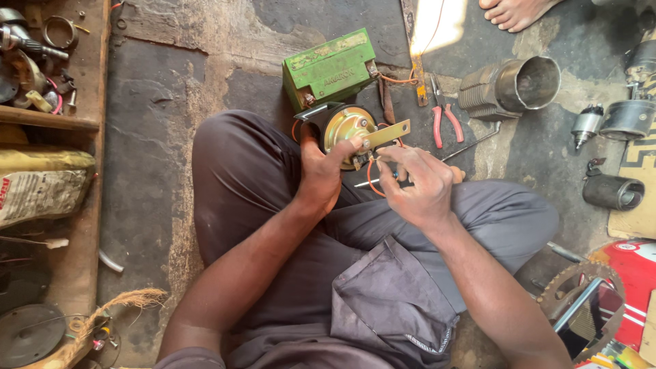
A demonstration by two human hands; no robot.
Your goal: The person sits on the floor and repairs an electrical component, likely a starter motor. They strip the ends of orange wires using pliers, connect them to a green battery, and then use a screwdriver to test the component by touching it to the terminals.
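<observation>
My left hand (pixel 320 171) grips a round brass-coloured horn (pixel 345 126) with a flat metal bracket (pixel 387 133), holding it above my knees. My right hand (pixel 418 183) pinches an orange wire (pixel 370 179) at the horn's terminals and also holds a thin screwdriver-like tool (pixel 362 183) whose tip points left. A green box-shaped battery (pixel 329 67) sits on the floor just beyond the horn, with orange wire running from it. I sit cross-legged in grey trousers.
Red-handled pliers (pixel 444 123) and a finned metal cylinder (pixel 511 87) lie on the floor to the right. Motor parts (pixel 629 116) sit far right, a sprocket (pixel 581 287) bottom right. A wooden shelf (pixel 89 123) with parts stands left. Another person's bare foot (pixel 512 12) is at top.
</observation>
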